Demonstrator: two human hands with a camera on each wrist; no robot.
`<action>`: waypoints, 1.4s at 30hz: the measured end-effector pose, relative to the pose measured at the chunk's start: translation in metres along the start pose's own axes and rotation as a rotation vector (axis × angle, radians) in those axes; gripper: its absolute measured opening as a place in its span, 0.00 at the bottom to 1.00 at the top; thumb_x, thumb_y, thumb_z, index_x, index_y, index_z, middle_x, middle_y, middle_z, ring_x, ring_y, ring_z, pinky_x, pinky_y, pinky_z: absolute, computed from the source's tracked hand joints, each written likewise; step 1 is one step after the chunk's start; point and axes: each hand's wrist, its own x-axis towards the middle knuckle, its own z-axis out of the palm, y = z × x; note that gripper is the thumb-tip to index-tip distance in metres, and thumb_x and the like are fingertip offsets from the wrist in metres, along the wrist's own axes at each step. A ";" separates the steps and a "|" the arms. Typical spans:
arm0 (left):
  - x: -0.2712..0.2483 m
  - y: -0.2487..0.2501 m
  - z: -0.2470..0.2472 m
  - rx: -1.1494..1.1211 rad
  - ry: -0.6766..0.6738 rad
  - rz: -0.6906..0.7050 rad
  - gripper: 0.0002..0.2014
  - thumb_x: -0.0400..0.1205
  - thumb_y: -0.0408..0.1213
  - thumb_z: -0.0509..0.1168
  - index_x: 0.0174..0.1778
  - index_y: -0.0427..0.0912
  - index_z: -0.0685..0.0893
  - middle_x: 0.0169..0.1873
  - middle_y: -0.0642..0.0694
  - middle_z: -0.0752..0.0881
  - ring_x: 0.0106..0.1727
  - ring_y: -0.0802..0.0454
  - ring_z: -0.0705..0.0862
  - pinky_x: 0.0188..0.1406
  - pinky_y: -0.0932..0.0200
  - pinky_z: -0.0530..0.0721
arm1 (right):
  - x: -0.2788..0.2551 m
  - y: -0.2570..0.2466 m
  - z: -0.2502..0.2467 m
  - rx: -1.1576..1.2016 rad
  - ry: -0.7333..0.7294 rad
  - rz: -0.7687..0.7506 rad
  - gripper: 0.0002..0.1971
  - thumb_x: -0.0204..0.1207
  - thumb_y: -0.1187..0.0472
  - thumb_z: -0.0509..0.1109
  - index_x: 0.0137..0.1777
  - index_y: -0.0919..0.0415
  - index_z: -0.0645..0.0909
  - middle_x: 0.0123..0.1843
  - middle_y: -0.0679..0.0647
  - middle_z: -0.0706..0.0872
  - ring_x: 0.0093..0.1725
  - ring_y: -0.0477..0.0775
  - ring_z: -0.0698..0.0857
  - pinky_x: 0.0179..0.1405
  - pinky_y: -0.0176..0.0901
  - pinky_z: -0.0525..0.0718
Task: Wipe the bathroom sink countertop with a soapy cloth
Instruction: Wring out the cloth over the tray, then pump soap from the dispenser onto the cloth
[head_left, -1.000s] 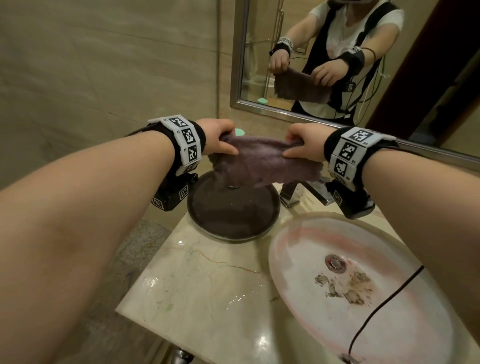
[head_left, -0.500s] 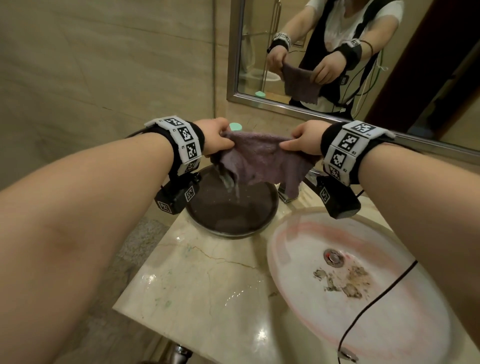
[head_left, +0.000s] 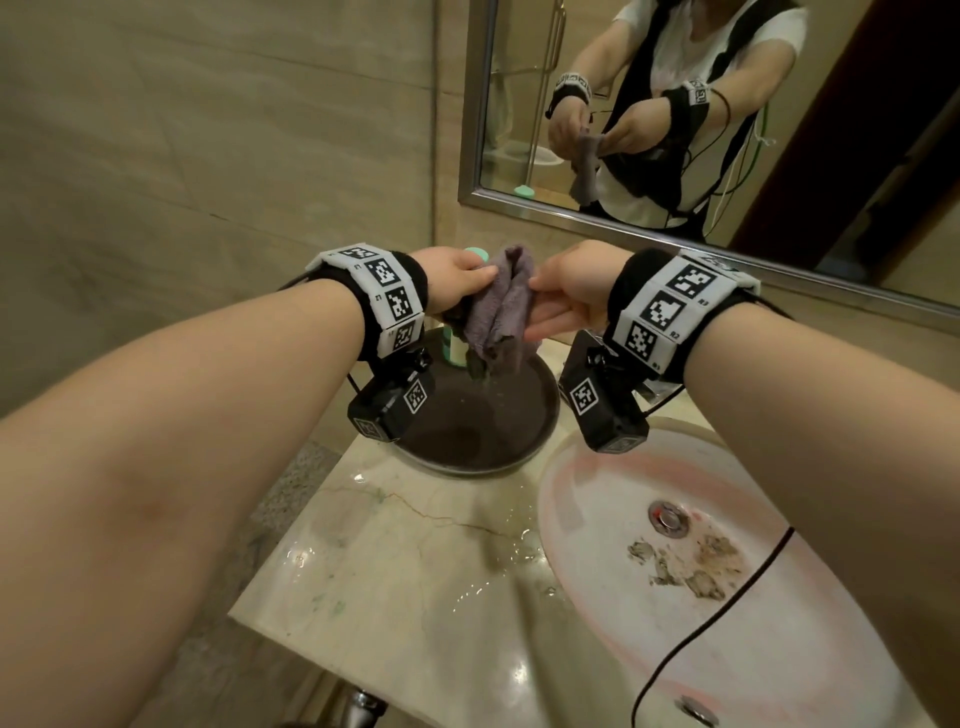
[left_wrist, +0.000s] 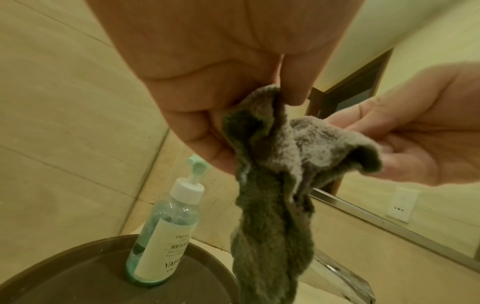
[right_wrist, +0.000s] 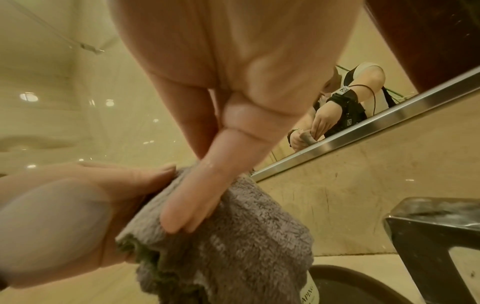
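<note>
Cloth (head_left: 501, 306) gathered narrower; left hand (head_left: 452, 280), right hand (head_left: 566, 291) both pinch it; bottle (head_left: 456, 349) half hidden.

Bathroom; sink basin (head_left: 592, 519), wall mirror (head_left: 524, 104), marble countertop (head_left: 415, 597)

- Your cloth (head_left: 501, 306): grey-purple plush, darker grey-green toward its hanging end.
- Your marble countertop (head_left: 395, 597): cream-beige, with thin brown veins and faint green smudges.
- Sink basin (head_left: 597, 519): white, with a pink ring round the bowl and brown-grey patches near the drain.
- Round tray (head_left: 498, 410): dark brown.
- Pump bottle (left_wrist: 166, 236): clear with a teal tint, white collar and label, mint-green pump head.
- Your wristbands (head_left: 387, 299): black, set with white tiles bearing black-and-white square codes.
- Mirror frame (head_left: 597, 224): silver.
- Wall tiles (head_left: 208, 156): beige.
</note>
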 end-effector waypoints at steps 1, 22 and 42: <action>0.001 -0.001 0.000 -0.047 -0.010 0.002 0.20 0.86 0.45 0.55 0.68 0.38 0.78 0.65 0.34 0.82 0.66 0.38 0.81 0.69 0.44 0.78 | -0.001 0.000 0.001 0.019 -0.016 -0.008 0.18 0.85 0.70 0.51 0.72 0.74 0.69 0.50 0.66 0.85 0.47 0.59 0.87 0.34 0.42 0.89; 0.039 -0.089 0.018 -1.318 0.217 -0.319 0.15 0.82 0.28 0.46 0.46 0.38 0.78 0.44 0.39 0.83 0.42 0.43 0.82 0.50 0.50 0.80 | 0.076 -0.008 -0.008 -0.652 0.188 -0.160 0.24 0.81 0.75 0.55 0.76 0.61 0.71 0.75 0.59 0.76 0.63 0.57 0.82 0.56 0.44 0.86; 0.102 -0.105 0.014 -1.191 0.235 -0.271 0.19 0.87 0.33 0.53 0.76 0.41 0.66 0.70 0.32 0.76 0.66 0.32 0.80 0.64 0.32 0.78 | 0.127 -0.040 0.024 -1.499 -0.025 -0.162 0.39 0.79 0.77 0.54 0.84 0.59 0.39 0.86 0.50 0.39 0.85 0.49 0.48 0.80 0.38 0.53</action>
